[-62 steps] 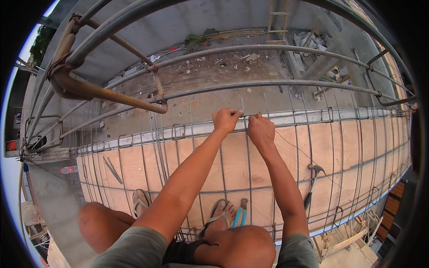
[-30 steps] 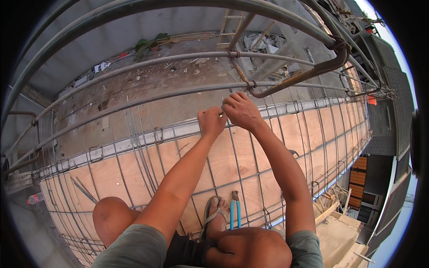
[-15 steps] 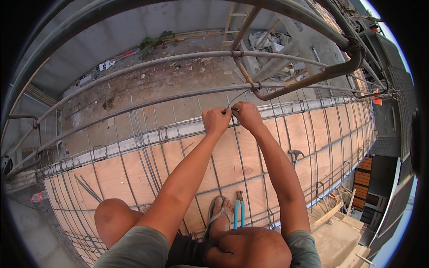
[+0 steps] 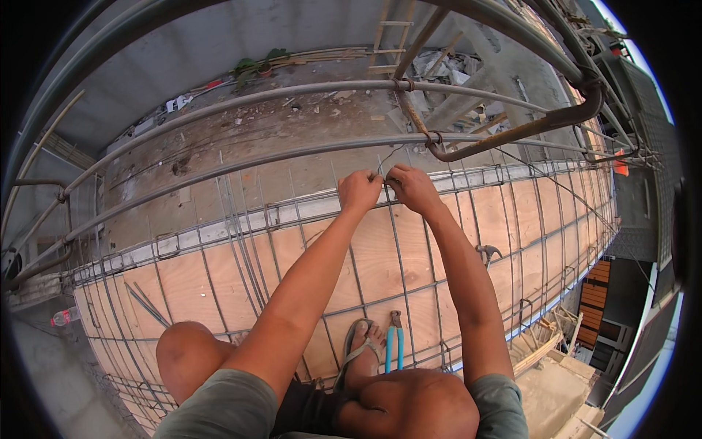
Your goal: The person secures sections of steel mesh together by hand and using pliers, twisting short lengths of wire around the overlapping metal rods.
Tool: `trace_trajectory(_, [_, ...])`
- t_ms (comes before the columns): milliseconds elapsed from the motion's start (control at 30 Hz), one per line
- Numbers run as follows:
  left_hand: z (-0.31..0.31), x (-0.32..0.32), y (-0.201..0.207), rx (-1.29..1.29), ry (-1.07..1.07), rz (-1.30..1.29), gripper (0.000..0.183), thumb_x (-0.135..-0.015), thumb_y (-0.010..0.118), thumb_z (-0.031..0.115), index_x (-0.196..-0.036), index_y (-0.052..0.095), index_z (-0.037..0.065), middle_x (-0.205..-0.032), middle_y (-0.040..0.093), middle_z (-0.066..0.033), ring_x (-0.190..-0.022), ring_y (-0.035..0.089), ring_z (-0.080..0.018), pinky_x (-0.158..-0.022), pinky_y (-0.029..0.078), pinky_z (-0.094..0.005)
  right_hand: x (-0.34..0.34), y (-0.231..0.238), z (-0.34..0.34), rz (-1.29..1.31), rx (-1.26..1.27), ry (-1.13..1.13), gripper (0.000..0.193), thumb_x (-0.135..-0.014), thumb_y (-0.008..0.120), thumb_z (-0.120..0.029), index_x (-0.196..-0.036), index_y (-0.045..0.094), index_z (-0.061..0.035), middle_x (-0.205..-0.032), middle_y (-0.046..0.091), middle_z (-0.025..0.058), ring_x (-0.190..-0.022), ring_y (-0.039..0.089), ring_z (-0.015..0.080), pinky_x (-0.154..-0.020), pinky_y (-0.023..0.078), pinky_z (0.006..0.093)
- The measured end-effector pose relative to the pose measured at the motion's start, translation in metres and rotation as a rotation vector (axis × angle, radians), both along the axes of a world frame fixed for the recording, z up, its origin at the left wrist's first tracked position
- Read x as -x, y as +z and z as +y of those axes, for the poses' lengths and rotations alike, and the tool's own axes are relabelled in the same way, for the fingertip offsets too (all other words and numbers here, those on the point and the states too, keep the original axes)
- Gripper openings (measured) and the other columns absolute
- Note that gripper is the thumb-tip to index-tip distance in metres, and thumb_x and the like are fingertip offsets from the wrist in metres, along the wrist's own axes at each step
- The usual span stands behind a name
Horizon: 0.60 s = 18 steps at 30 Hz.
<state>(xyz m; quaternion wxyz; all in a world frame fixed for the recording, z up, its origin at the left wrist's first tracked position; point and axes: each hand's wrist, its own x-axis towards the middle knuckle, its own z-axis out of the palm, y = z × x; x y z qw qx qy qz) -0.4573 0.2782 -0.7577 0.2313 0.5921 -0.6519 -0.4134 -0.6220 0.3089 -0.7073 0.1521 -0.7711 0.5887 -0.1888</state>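
Both arms reach forward to the far edge of a rebar grid point(image 4: 406, 295) laid over plywood. My left hand point(image 4: 360, 189) is closed in a pinch at a vertical bar by that edge. Close beside it, my right hand point(image 4: 413, 188) is closed too, fingertips nearly touching the left. A thin dark wire point(image 4: 390, 154) curves up from between them; the fingers hide its lower part. Which hand grips which piece is hard to see, but both appear to pinch the wire. Pincers with blue handles point(image 4: 400, 350) stand near my sandalled foot point(image 4: 363, 357).
Rusty scaffold tubes point(image 4: 504, 136) cross just beyond my hands. A claw hammer point(image 4: 488, 253) hangs on the grid right of my right forearm. Loose rods point(image 4: 148, 304) lie at the left, with a plastic bottle point(image 4: 66, 317) past the edge. Debris-strewn ground point(image 4: 241, 132) lies below.
The view has shifted slightly, and both hands sit a little further right in it. They stay closed together at the same bar, with the wire between them.
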Motion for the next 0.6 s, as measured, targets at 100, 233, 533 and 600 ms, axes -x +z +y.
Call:
trace_trajectory(100, [-0.009,-0.001,0.005,-0.094,-0.027,-0.044,0.028,-0.087,0.068,0.035,-0.093,0.079,0.010,-0.091,0.076,-0.0154,-0.092,0.072,-0.0339,-0.089,0.051,-0.0440,-0.010,-0.006,0.013,-0.013,0.087,-0.091,0.009,-0.088,0.069,-0.013,-0.087,0.066,-0.0046,-0.089,0.066,0.0112,-0.083,0.065,0.0362,-0.073,0.052,0.0480])
trace_trajectory(233, [-0.016,0.002,0.009,-0.146,-0.063,-0.059,0.025,-0.087,0.071,0.032,-0.095,0.080,0.011,-0.095,0.076,-0.0169,-0.096,0.072,-0.0366,-0.086,0.055,-0.0464,-0.025,-0.017,0.031,-0.136,0.014,-0.301,0.013,-0.086,0.073,-0.014,-0.085,0.065,-0.0041,-0.088,0.066,0.0113,-0.079,0.065,0.0366,-0.071,0.052,0.0483])
trace_trajectory(533, [-0.033,0.014,0.023,-0.044,-0.376,-0.240,0.022,-0.085,0.074,0.030,-0.092,0.081,0.011,-0.094,0.077,-0.0142,-0.091,0.073,-0.0355,-0.082,0.056,-0.0469,-0.058,-0.025,0.041,-0.663,-0.422,-0.666,0.025,-0.088,0.065,-0.013,-0.103,0.076,0.0030,-0.081,0.074,0.0163,-0.071,0.069,0.0178,-0.064,0.051,0.0342])
trace_trajectory(600, [-0.030,0.016,0.028,-0.033,-0.349,-0.175,0.023,-0.086,0.074,0.030,-0.094,0.081,0.011,-0.094,0.077,-0.0147,-0.092,0.073,-0.0352,-0.083,0.056,-0.0464,-0.050,0.008,0.043,-0.729,-0.499,-0.648,0.030,-0.088,0.068,-0.014,-0.112,0.074,0.0029,-0.087,0.075,0.0148,-0.068,0.067,0.0176,-0.064,0.052,0.0352])
